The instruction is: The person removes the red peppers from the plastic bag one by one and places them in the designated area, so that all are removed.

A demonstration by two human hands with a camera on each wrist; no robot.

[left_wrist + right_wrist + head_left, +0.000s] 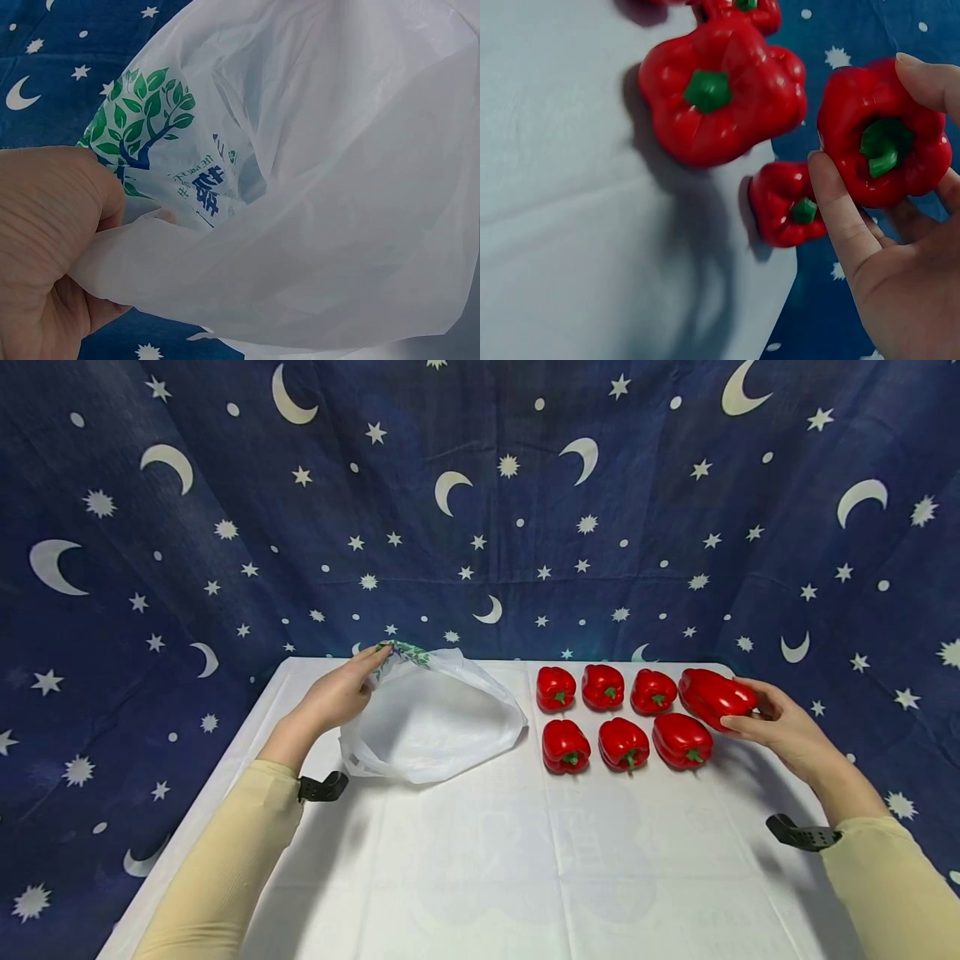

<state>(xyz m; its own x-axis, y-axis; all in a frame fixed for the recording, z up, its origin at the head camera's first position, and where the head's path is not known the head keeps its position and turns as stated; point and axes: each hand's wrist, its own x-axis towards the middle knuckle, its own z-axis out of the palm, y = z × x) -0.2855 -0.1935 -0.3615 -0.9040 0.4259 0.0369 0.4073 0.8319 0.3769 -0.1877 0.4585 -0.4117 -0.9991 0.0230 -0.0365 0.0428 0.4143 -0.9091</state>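
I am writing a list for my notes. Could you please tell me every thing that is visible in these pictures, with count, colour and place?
Peppers on table: six, red with green stems, two rows of three, right half of table.
Held pepper: one, red, lifted at the right end of the back row.
Bag: one, white plastic with green and blue tree print, mouth open, left of the peppers.
Table cover: one, white, over the table.
Backdrop: one, dark blue with white moons and stars, behind and beside the table.
Wrist straps: two, black, one on each wrist.
Left hand: pinches the bag's rim.
Right hand: grips the held pepper.
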